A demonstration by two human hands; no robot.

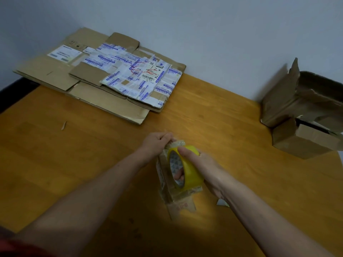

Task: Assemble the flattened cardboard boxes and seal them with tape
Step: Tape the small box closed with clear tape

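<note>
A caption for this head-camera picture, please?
Right hand holds a yellow tape roll, left hand pinches its end, over a small cardboard box.

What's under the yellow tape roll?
A small cardboard box on the table sits beneath the yellow tape roll, which the right hand grips while the left hand pinches its free end. The roll and hand cover most of the box's top, so its seam cannot be seen.

A wooden table (pixel 222 117) stands against a plain wall (pixel 204 25) in dim indoor light.
The honey-coloured tabletop meets the pale grey-blue wall along its far edge; a dark strip (pixel 11 91) shows beyond its left corner.
</note>
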